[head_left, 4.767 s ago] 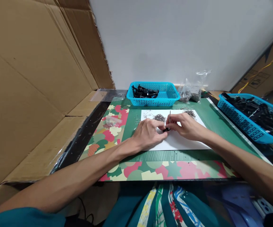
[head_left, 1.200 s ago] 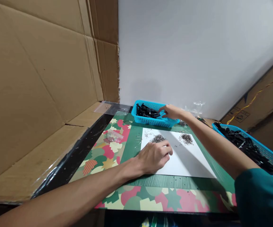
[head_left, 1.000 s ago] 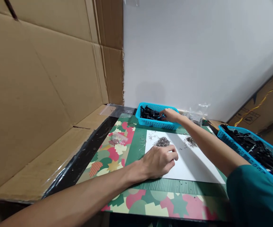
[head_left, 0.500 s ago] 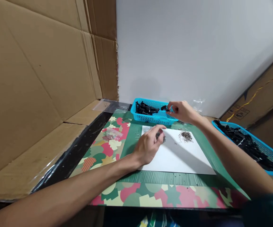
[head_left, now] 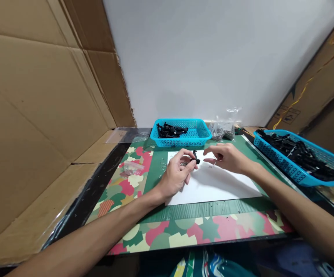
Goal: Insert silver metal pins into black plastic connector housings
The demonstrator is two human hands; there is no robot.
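My left hand [head_left: 178, 171] pinches a small black plastic part [head_left: 195, 160] between thumb and fingertips, above a white sheet of paper [head_left: 213, 188]. My right hand [head_left: 224, 157] is just to the right of that part, its thumb and forefinger apart, with nothing visible between their tips. A few tiny metal pieces [head_left: 212, 166] show on the paper below it; the rest of that spot is hidden by the hand. Behind both hands stands a blue basket [head_left: 181, 143] with several black plastic parts [head_left: 171, 130] heaped in its left side.
A second blue basket [head_left: 301, 175], full of black parts, stands at the right. Clear bags of small metal pieces [head_left: 223, 130] lie beside the far basket. A small plastic bag [head_left: 133, 168] rests on the patterned mat [head_left: 126, 187]. Cardboard [head_left: 34, 96] walls the left side.
My right hand has come back from the far basket toward my left hand. The black part it held there is now in my left hand's fingertips. The view has shifted slightly.
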